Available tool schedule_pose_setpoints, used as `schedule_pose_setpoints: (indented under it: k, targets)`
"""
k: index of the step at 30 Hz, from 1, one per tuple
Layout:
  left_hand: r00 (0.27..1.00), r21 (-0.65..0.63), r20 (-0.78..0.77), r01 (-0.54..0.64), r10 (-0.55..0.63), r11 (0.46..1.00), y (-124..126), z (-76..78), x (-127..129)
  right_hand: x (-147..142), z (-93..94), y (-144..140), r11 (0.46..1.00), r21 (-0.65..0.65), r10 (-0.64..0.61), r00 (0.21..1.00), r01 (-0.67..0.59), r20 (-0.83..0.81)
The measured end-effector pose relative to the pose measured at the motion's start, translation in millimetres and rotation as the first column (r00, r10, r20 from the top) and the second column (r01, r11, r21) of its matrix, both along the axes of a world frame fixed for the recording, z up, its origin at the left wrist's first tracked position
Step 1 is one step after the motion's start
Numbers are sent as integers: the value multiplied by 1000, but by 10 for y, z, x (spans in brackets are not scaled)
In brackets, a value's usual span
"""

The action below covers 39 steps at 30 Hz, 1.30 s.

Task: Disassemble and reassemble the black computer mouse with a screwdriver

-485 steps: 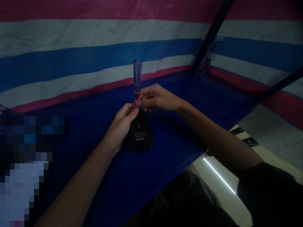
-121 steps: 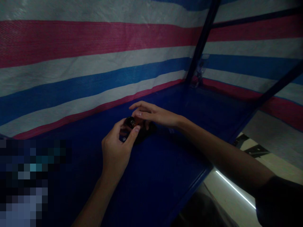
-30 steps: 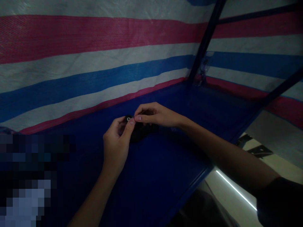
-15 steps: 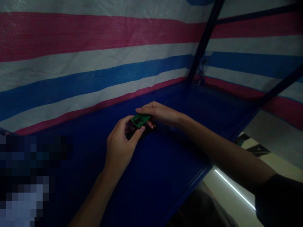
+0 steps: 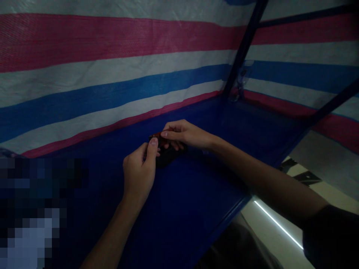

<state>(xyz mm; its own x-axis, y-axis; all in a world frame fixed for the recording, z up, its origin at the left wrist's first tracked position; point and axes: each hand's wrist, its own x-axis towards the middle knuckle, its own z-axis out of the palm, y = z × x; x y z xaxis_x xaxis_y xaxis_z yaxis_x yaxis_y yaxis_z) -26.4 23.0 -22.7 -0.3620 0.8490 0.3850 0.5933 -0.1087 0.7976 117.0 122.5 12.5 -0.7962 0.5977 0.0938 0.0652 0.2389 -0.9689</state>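
"Left hand (image 5: pixel 139 168) and right hand (image 5: pixel 187 132) have both shifted in the last half second: the left thumb has drawn back, and the green board face between them has given way to something reddish-brown."

"What's around them, biggest first?"

"Striped sheeting (image 5: pixel 112 41) stands along the far edge of the blue surface (image 5: pixel 179 209). The hands meet over the surface, nearer that far edge than the near right one."

"How are they closed?"

"The right is pinched, thumb and fingertips on the reddish-brown piece (image 5: pixel 157 135). The left is curled at its other end, thumb upright; I can't tell whether it grips."

"And the objects?"

"Larger is a black casing (image 5: pixel 165 158), dark with a rounded outline, just under the hands, partly covered by the right fingers. Smaller is the reddish-brown piece itself: thin-looking, dull, dark at its left end, above the surface between both thumbs. Finer detail is too dim to read."
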Motion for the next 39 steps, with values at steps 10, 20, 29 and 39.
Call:
schedule_pose_setpoints:
  k: [10,20,29,39]
  targets:
    - [984,191,-139,134,-109,972,14,-22,35,44,-42,83,961,-268,49,996,-66,-68]
    - [1000,114,-13,4,-2,993,-14,9,42,40,29,12,997,1,78,995,-78,-68]
    - [976,76,180,107,-119,991,-14,20,71,67,-23,62,986,160,51,998,-46,-30]
    - [996,86,-44,79,-76,993,9,-23,61,43,-19,64,997,-21,-80,997,80,7]
